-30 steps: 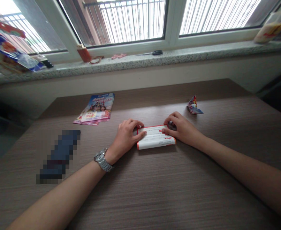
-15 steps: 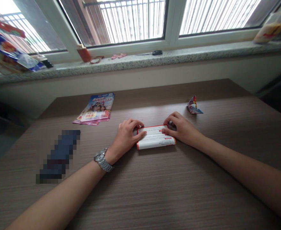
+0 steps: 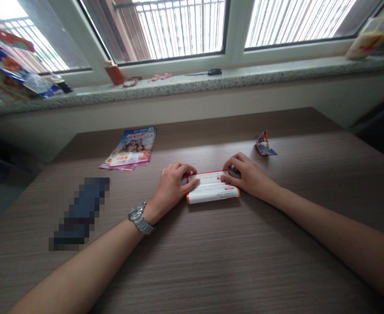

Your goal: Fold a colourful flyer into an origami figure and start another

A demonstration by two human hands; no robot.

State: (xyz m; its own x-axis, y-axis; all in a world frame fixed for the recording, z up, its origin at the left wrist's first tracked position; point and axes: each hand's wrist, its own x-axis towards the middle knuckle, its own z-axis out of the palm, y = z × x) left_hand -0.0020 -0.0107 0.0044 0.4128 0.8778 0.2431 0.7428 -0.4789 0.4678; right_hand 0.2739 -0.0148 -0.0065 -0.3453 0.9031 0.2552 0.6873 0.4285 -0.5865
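A white printed paper leaflet (image 3: pixel 208 189) with red and orange edges lies on the table between my hands, bent over so its near side curves up as a fold. My left hand (image 3: pixel 175 185), with a silver watch on the wrist, pinches its left end, thumb on top and fingers curled at the far edge. At the right end my right hand (image 3: pixel 242 176) grips it the same way, thumb lying on the printed face. Beyond my right hand stands a small folded paper piece (image 3: pixel 264 145) in red and blue.
A stack of colourful flyers (image 3: pixel 135 146) rests at the back left of the brown table (image 3: pixel 192 261). Nearer, a dark pixelated object (image 3: pixel 80 213) lies beside my left forearm. Scissors (image 3: pixel 211 72), a reddish-brown case (image 3: pixel 115 75) and packages (image 3: pixel 15 69) sit on the stone windowsill (image 3: pixel 166 88).
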